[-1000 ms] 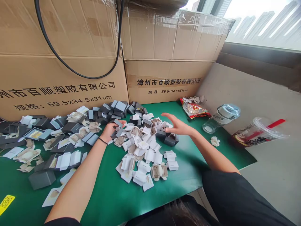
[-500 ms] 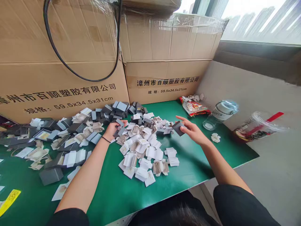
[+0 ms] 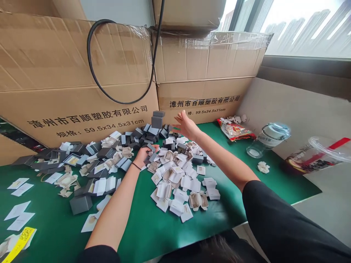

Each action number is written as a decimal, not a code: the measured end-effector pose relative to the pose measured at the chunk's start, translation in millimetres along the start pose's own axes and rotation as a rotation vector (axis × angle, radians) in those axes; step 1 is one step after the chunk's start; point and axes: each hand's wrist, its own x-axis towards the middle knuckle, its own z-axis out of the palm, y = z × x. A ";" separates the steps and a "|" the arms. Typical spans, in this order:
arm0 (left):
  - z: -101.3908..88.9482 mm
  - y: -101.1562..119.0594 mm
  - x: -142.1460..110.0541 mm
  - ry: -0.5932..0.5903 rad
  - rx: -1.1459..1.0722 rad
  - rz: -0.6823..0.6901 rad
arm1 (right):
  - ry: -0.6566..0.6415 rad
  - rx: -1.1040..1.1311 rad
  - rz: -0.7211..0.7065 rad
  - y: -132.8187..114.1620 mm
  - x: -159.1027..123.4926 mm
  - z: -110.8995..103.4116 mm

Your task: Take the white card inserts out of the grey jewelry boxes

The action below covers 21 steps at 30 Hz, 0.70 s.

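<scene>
My left hand (image 3: 143,156) rests at the near side of the dark box pile, fingers closed around a small grey box (image 3: 150,147). My right hand (image 3: 187,126) is raised above the back of the table, its fingers stretched out with nothing in them. Just left of those fingers, apart from them, a grey box (image 3: 157,119) shows above the pile of dark grey boxes (image 3: 138,134); whether it touches the pile I cannot tell. In front of both hands lies a heap of white folded card inserts (image 3: 175,174), some with small gold-coloured pieces.
More opened grey boxes (image 3: 80,204) and inserts spread to the left, with white cards (image 3: 18,210) and a yellow label (image 3: 22,239). Large cartons (image 3: 120,109) wall the back. At right are a red snack bag (image 3: 237,132), a clear bottle (image 3: 267,140), crumpled paper (image 3: 263,167) and a drink cup (image 3: 309,155).
My right hand has moved left and up from the right of the heap and let go of the grey box. The left hand keeps its hold. The view has shifted slightly.
</scene>
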 end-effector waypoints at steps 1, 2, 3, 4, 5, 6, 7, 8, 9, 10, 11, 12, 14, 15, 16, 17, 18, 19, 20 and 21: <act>0.4 0.1 0.2 -0.001 -0.005 0.000 | 0.031 -0.172 -0.082 6.2 -10.3 -8.2; 1.0 0.3 0.6 -0.002 -0.010 0.000 | 0.029 -0.373 -0.155 13.8 -24.2 -20.8; 1.5 0.4 1.0 -0.002 -0.016 -0.002 | 0.018 -0.578 -0.215 22.1 -40.4 -36.2; 2.1 0.5 1.4 -0.003 -0.021 -0.006 | 0.023 -0.763 -0.280 30.3 -57.7 -52.5; 2.7 0.7 1.7 -0.003 -0.025 -0.012 | 0.051 -0.920 -0.338 37.9 -74.4 -67.9; 3.2 0.9 1.9 -0.003 -0.027 -0.020 | 0.075 -1.046 -0.388 44.6 -89.5 -80.9; 3.8 1.2 1.8 -0.004 -0.029 -0.028 | 0.067 -1.164 -0.417 50.1 -102.1 -90.6; 4.5 1.7 1.4 -0.003 -0.032 -0.030 | 0.029 -1.282 -0.425 54.6 -111.6 -96.6; 5.3 2.3 0.7 0.000 -0.034 -0.028 | -0.016 -1.399 -0.426 58.1 -118.1 -99.2; 6.1 3.0 -0.2 0.002 -0.035 -0.025 | -0.061 -1.504 -0.418 60.7 -121.9 -98.9; 7.0 3.8 -1.4 0.005 -0.033 -0.021 | -0.095 -1.593 -0.408 62.6 -123.6 -96.8; 8.0 4.6 -2.6 0.007 -0.030 -0.018 | -0.112 -1.664 -0.398 63.7 -123.8 -93.8; 9.6 5.9 -5.0 0.007 -0.018 -0.020 | -0.123 -1.739 -0.381 64.4 -122.2 -88.3; 10.1 6.3 -5.9 0.007 -0.011 -0.023 | -0.129 -1.752 -0.373 64.2 -121.3 -86.6; 10.3 6.5 -6.4 0.006 -0.005 -0.026 | -0.138 -1.757 -0.363 63.8 -120.5 -86.0; 10.2 6.5 -6.6 0.006 -0.001 -0.026 | -0.152 -1.754 -0.354 63.1 -119.8 -86.3; 9.9 6.2 -6.3 0.006 0.001 -0.024 | -0.167 -1.742 -0.346 62.1 -119.1 -87.3; 9.3 5.9 -5.7 0.006 0.002 -0.021 | -0.185 -1.718 -0.341 60.7 -118.3 -88.9; 8.6 5.4 -4.8 0.005 0.003 -0.017 | -0.208 -1.680 -0.336 58.7 -117.1 -91.0; 7.9 4.8 -3.9 0.005 0.003 -0.016 | -0.235 -1.622 -0.326 56.0 -115.7 -93.5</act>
